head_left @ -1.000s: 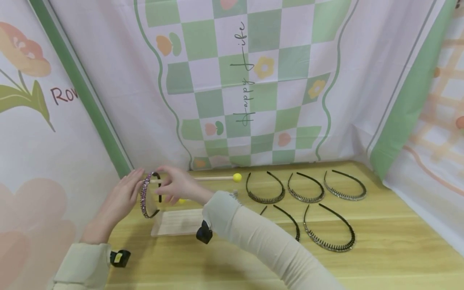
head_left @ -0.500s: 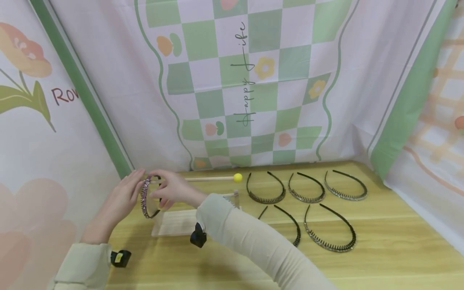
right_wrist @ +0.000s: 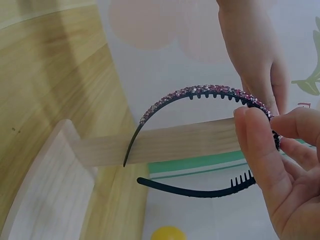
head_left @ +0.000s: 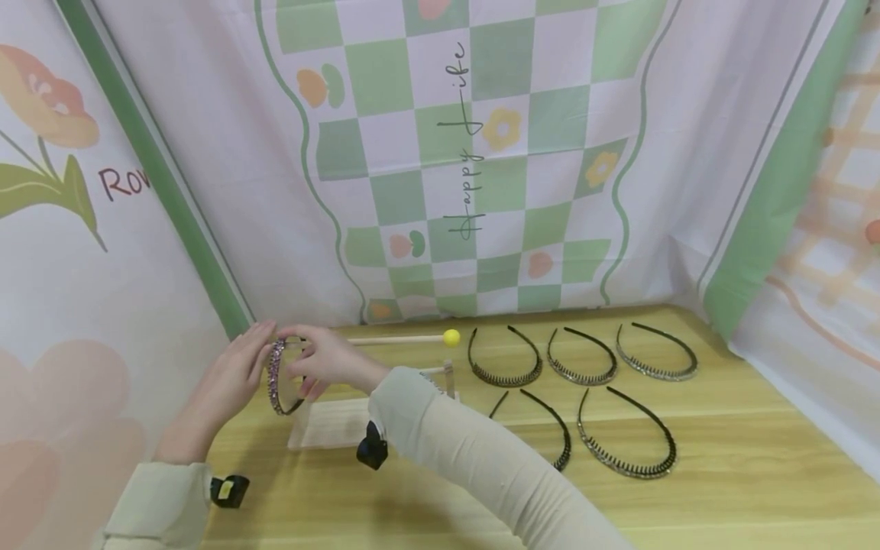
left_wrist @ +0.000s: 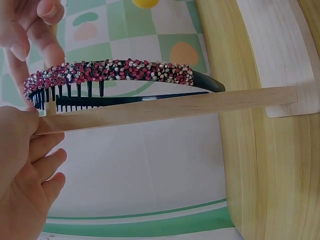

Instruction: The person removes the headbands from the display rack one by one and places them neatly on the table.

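A headband [head_left: 275, 380] covered in pink and silver stones hangs at the left end of a wooden rack. Its black teeth [left_wrist: 80, 90] show on the inner side in the left wrist view. My right hand [head_left: 333, 360] pinches the headband's top between thumb and fingers, and its two black ends hang free beside the rack's flat post [right_wrist: 200, 140]. At the top of that post my left hand [head_left: 227, 374] holds on, thumb on one side and fingers on the other. The rack's pale base [head_left: 330, 424] stands on the table.
A rod [head_left: 399, 339] of the rack runs right to a yellow ball [head_left: 451, 337]. Several black toothed headbands lie in two rows at the right; one [head_left: 629, 467] is nearest the front, and my right sleeve [head_left: 481, 458] partly covers another. Printed curtains [head_left: 440, 153] enclose the table [head_left: 742, 458].
My right hand has shifted slightly left, its fingers closing in on the headband's top. The left hand and the rack have stayed in place.
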A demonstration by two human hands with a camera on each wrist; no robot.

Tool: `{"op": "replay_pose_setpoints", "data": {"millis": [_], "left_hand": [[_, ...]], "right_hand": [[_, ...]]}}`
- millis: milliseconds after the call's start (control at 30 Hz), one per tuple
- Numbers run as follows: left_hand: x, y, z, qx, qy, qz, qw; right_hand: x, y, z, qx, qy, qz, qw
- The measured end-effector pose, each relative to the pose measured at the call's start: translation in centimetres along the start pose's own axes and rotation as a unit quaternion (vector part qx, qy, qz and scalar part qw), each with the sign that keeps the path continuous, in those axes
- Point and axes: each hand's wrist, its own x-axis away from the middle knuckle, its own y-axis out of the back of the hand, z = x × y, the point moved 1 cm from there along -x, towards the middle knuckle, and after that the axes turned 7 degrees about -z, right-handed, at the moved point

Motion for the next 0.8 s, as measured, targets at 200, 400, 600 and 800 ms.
{"op": "replay_pose_setpoints", "data": {"millis": [200,400,600,800], "left_hand": [[-0.07,-0.03,0.04,0.001,-0.002,-0.002,1.0000],[-0.12,0.01,0.03,0.003,-0.006,-0.004,1.0000],[-0.05,0.06,-0.02,0.004,-0.002,0.002,1.0000],[-0.05,0.07,-0.04,0.003,0.004,0.007,1.0000]], "right_hand": [[-0.06,0.14,-0.16,-0.014,-0.002,-0.003,0.9999],[-0.02,0.24,-0.11,-0.021,0.005,-0.008,0.9997],[0.01,0.17,-0.06,-0.022,0.004,-0.028,0.9994],[0.34,0.15,-0.02,-0.020,0.007,-0.056,0.9982]]}}
